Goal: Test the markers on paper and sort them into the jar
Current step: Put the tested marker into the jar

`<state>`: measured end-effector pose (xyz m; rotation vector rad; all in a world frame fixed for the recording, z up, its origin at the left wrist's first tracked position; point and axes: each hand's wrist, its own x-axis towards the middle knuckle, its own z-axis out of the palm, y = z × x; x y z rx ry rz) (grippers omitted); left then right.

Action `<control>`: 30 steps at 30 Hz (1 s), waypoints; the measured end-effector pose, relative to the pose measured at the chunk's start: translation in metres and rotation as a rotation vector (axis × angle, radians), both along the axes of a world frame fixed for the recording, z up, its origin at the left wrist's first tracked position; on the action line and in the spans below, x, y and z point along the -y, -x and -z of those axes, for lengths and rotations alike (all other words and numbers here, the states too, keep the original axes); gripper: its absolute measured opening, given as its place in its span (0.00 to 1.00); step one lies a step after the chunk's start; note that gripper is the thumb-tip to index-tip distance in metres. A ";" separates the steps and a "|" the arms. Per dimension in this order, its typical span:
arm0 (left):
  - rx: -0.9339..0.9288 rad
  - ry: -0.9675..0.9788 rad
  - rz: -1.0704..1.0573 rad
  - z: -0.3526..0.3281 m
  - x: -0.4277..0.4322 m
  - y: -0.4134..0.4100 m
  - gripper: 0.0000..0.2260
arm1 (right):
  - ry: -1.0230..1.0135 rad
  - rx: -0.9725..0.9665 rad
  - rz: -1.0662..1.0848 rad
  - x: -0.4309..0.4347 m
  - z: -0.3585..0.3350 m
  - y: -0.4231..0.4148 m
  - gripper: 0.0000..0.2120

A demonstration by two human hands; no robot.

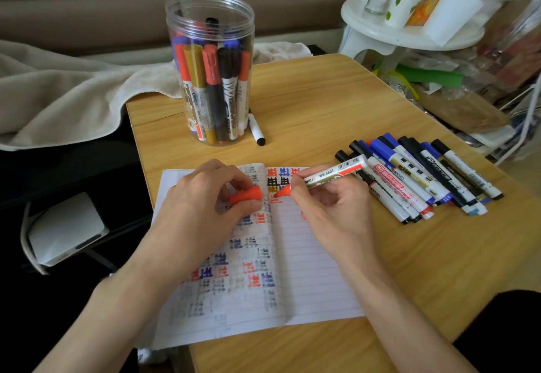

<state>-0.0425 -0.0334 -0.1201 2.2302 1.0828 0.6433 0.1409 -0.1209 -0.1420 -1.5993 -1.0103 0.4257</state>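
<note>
An open lined notebook (310,261) lies on the wooden table (336,103), its pages marked with red, blue and black test strokes. My right hand (333,208) grips an uncapped red marker (330,175), whose tip touches the right page near the top. My left hand (205,197) rests on the left page and pinches the marker's red cap (246,195). A clear plastic jar (210,71) stands at the far side of the table, holding several capped markers upright. A pile of several markers (421,179) lies to the right of the notebook.
One white marker with a black cap (256,129) lies beside the jar. A beige blanket (64,94) drapes over the table's far left edge. A white stool (409,30) loaded with bottles stands at the back right. A white box (67,229) sits low on the left.
</note>
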 end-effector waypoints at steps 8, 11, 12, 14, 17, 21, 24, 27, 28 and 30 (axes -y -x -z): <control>-0.007 0.004 0.000 0.000 0.000 0.000 0.09 | -0.015 -0.084 0.015 0.002 -0.001 -0.001 0.03; -0.013 0.006 0.002 0.000 0.000 0.000 0.09 | -0.034 -0.103 0.016 0.000 -0.003 0.001 0.04; -0.014 0.007 0.002 -0.001 0.000 0.000 0.09 | -0.033 -0.094 0.021 0.000 -0.003 0.001 0.05; -0.014 0.009 0.002 -0.001 0.000 0.000 0.09 | -0.023 -0.067 0.030 -0.001 -0.003 0.002 0.05; -0.016 0.013 0.001 -0.002 0.000 0.000 0.09 | -0.021 -0.055 0.031 -0.001 -0.003 0.002 0.05; -0.018 0.015 0.002 -0.002 0.000 0.000 0.08 | 0.006 -0.027 0.015 0.001 -0.006 0.003 0.04; -0.017 0.014 0.004 -0.001 0.000 0.000 0.08 | 0.025 -0.008 0.004 0.002 -0.009 0.003 0.04; -0.014 0.012 0.003 -0.001 0.000 0.000 0.08 | 0.043 0.016 -0.003 0.003 -0.009 0.004 0.10; -0.010 0.013 0.001 -0.001 0.000 0.000 0.08 | 0.042 -0.001 0.008 0.004 -0.008 0.004 0.11; -0.006 0.014 0.000 -0.001 0.000 0.000 0.08 | 0.017 -0.100 0.047 0.004 -0.008 0.002 0.08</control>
